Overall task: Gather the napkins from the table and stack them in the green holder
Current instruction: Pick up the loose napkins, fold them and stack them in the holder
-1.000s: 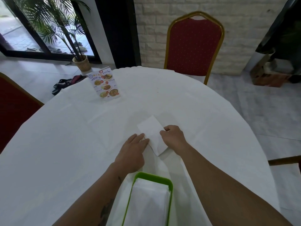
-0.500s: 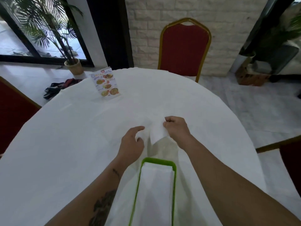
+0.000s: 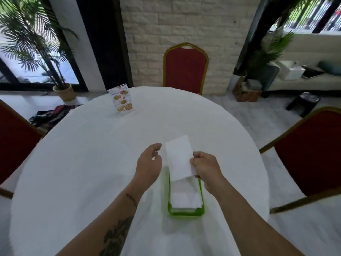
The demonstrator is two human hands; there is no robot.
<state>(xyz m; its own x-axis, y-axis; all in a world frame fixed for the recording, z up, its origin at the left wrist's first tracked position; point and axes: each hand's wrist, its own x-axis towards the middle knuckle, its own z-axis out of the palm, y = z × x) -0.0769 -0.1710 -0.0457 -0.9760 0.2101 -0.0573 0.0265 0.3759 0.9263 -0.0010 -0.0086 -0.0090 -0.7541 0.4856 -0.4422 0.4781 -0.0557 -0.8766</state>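
Table (image 3: 92, 163): a round top under a white cloth filled the middle of the view; no loose napkins showed on it apart from the one in hand.
Chairs: red seats with gold frames stood at the far side (image 3: 186, 68), the left and the right.
Menu card (image 3: 122, 100): stood upright at the far left of the table.
Green holder (image 3: 186, 212): sat at the near middle, already loaded with a white stack.
Napkin (image 3: 180, 157): held above the holder's far end, its near edge overlapping the stack.
Right hand (image 3: 204, 167): pinched the napkin's right edge.
Left hand (image 3: 148, 161): hung loosely curled just left of the napkin, holding nothing.
Progress: judged nearly finished; this sheet was left to lay flat on the stack.
Change: half a second earlier the napkin hung crumpled between both hands farther from the holder; now it was spread out and brought over the holder, and the left hand had let go.
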